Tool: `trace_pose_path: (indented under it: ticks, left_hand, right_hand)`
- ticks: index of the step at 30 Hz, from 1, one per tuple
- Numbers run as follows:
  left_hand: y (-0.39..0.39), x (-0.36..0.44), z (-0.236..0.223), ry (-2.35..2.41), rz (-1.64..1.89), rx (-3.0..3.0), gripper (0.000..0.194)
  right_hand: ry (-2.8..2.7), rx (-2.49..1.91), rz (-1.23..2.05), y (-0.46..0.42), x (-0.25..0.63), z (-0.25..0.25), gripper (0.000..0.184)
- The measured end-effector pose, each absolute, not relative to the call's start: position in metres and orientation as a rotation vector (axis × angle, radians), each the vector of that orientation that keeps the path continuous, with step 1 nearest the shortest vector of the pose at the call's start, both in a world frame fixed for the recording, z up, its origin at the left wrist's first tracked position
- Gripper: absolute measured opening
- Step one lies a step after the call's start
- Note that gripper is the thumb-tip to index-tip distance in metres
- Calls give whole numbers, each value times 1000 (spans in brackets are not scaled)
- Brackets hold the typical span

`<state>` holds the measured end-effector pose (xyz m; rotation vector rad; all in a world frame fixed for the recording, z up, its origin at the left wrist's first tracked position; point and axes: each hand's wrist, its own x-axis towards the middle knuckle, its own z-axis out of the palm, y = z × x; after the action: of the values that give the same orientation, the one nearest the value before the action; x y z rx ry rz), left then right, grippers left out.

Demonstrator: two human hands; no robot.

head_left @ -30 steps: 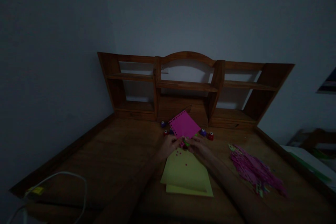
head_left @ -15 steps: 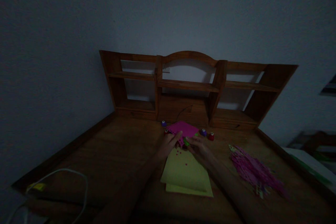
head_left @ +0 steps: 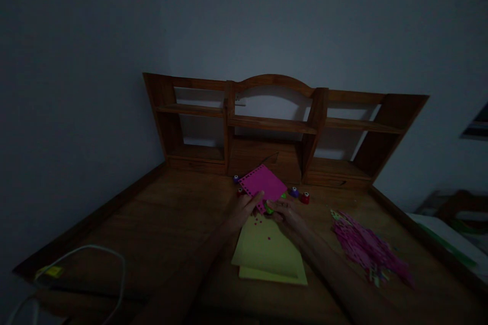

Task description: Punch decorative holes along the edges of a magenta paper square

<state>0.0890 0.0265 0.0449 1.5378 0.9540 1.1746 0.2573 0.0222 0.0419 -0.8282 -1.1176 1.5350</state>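
A pink sheet of paper (head_left: pixel 264 182) with a row of punched holes along its left edges is tilted up in front of me. My left hand (head_left: pixel 242 209) pinches its lower left edge, thumb on top. My right hand (head_left: pixel 285 210) is closed around a small green craft punch (head_left: pixel 269 208) at the sheet's near corner. Fingers partly hide the punch. Below both hands lie yellow paper sheets (head_left: pixel 269 259), with several tiny pink cutouts (head_left: pixel 258 221) scattered on them.
Beyond the hands stand a purple punch (head_left: pixel 294 192), red punch (head_left: pixel 305 198) and another purple punch (head_left: pixel 236 179). A heap of pink paper strips (head_left: pixel 368 244) lies at right. A wooden shelf unit (head_left: pixel 272 126) lines the desk's back; a white cable (head_left: pixel 122 274) loops at near left.
The pink sheet dipped flatter half a second ago and is now tilted up again, slightly left of where it began. Both hands stay close together at its near corner.
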Motion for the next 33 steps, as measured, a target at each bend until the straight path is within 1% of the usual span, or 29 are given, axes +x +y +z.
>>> trace_pose_path:
  ticks: [3, 5, 8, 13, 16, 18, 23, 27, 30, 33]
  left_hand:
    - [31, 90, 40, 944, 1183, 1601, 41]
    - [35, 90, 37, 955, 1196, 1602, 40]
    - [39, 89, 34, 1022, 1200, 1543, 44]
    - [43, 88, 33, 1063, 1279, 1450, 48]
    - [46, 88, 32, 1027, 1296, 1428, 51]
    - [49, 88, 30, 1029, 1300, 1428, 53]
    - [54, 84, 30, 1141, 1334, 1471, 56]
    - [57, 82, 29, 1160, 1386, 1455, 53]
    - [59, 82, 28, 1117, 1398, 1394, 48]
    - [61, 81, 28, 1052, 1382, 1271, 47]
  right_hand:
    - [-1144, -838, 1555, 23, 259, 42, 28]
    - [-1210, -794, 1624, 21, 261, 44, 25]
    - [-1319, -699, 1711, 18, 262, 45, 24]
    - [-1442, -677, 1710, 17, 262, 40, 27]
    - [-1431, -667, 1747, 19, 264, 39, 25]
    - [-1381, -685, 1727, 21, 268, 40, 27]
    - [-1131, -798, 1506, 38, 282, 53, 35]
    - [-956, -845, 1159, 52, 302, 60, 34]
    - [-941, -903, 940, 54, 318, 59, 40]
    - [-979, -968, 839, 55, 328, 53, 41]
